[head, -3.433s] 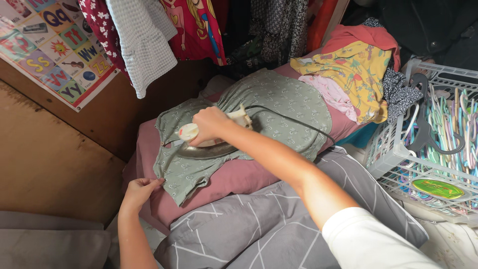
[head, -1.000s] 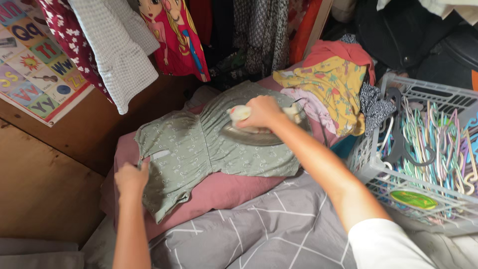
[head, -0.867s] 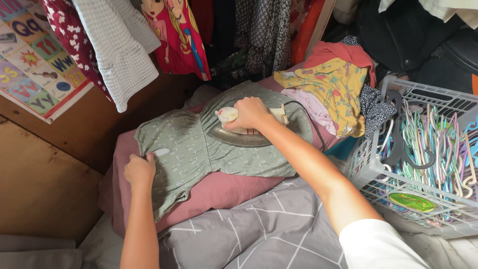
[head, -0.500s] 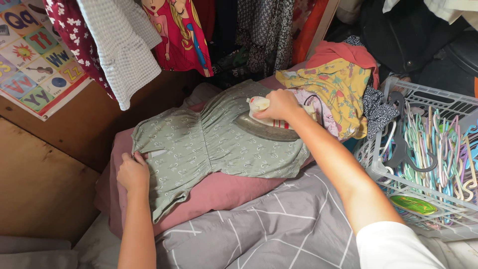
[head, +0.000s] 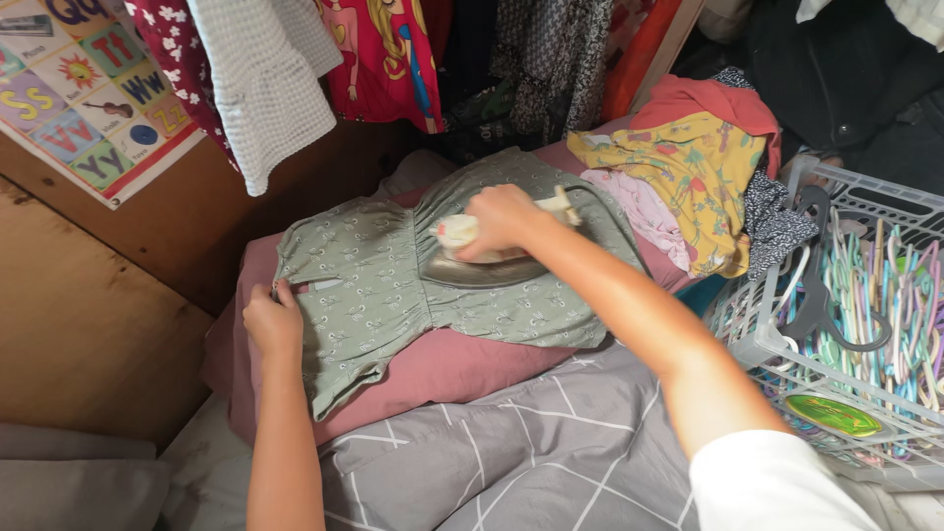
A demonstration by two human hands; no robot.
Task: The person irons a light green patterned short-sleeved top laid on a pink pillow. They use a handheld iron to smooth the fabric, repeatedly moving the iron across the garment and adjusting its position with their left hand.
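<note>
The right hand [head: 501, 218] grips a cream-handled metal iron [head: 482, 261] flat on the sage-green patterned dress [head: 393, 295] — the left hand [head: 271, 323] pinches its edge.

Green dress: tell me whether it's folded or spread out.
Spread out. The green dress lies flat on the pink pillow, under the iron.
</note>
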